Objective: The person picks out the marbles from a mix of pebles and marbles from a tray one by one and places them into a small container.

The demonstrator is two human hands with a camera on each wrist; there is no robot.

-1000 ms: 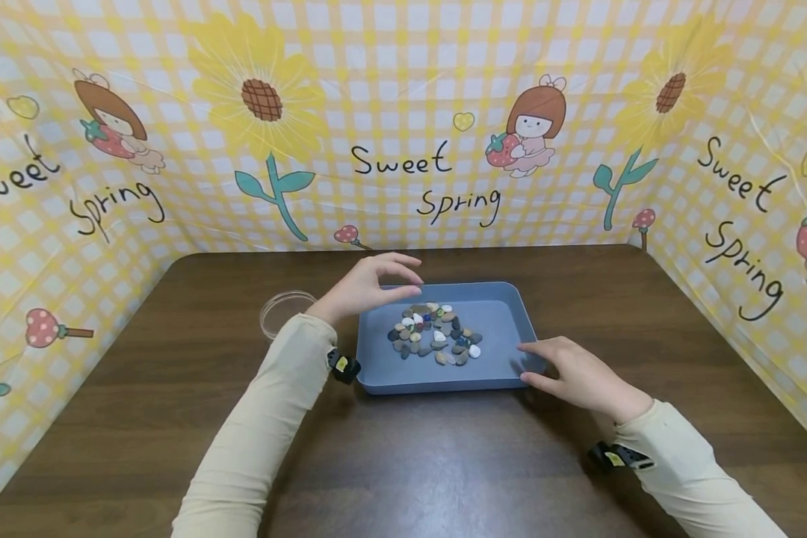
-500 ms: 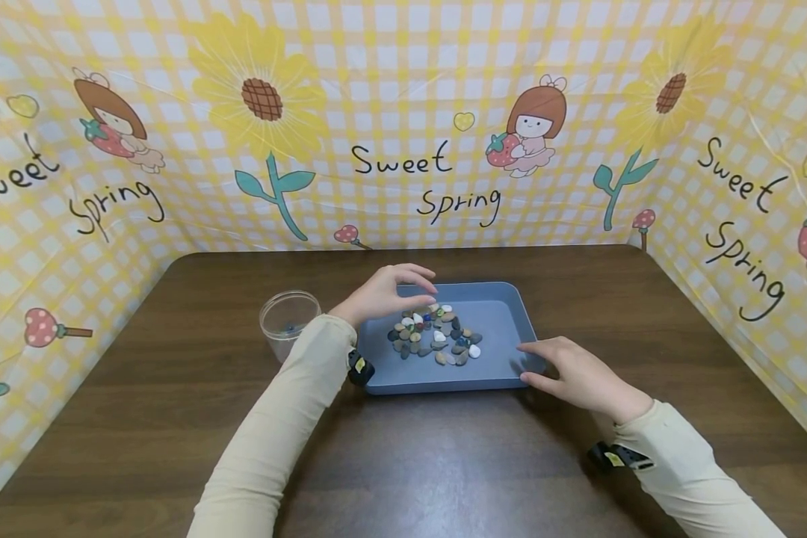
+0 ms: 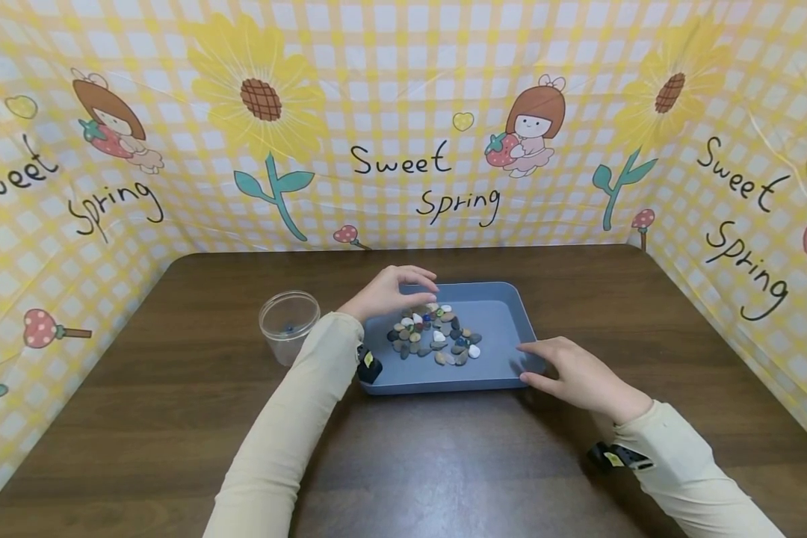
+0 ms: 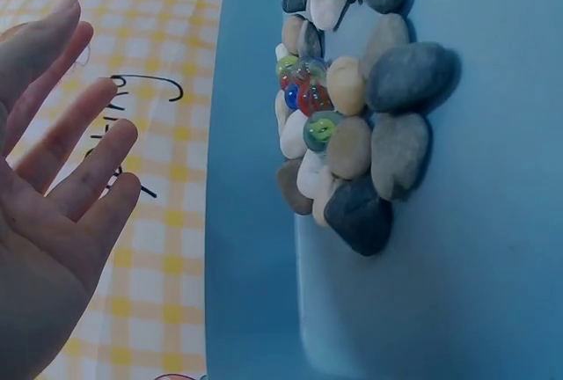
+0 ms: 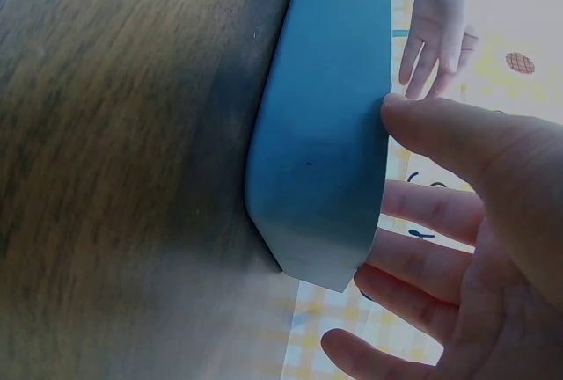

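My left hand (image 3: 391, 291) hovers over the far left part of the blue tray (image 3: 504, 314), fingers loosely bent and nothing in them. Below it lie several pebbles (image 4: 413, 76) in grey, white and tan. Glass marbles sit among them, including a red marble (image 4: 313, 97) and a green one. My right hand (image 3: 576, 375) is at the tray's right end. In the right wrist view its thumb touches the rim and the other fingers stretch out beside the wall, partly hidden by it. Left of my left sleeve stands a clear round jar (image 3: 285, 345) with a small blue marble inside.
The brown wooden table (image 3: 444, 463) carries the tray and the jar. A yellow checked cloth (image 3: 403, 90) with printed flowers and lettering closes off the back and both sides. Dark wrist cameras sit on both sleeves.
My left hand has moved right and slightly down, from the tray's left edge to over the tray. The jar has come out from behind the left arm. The right hand stays put.
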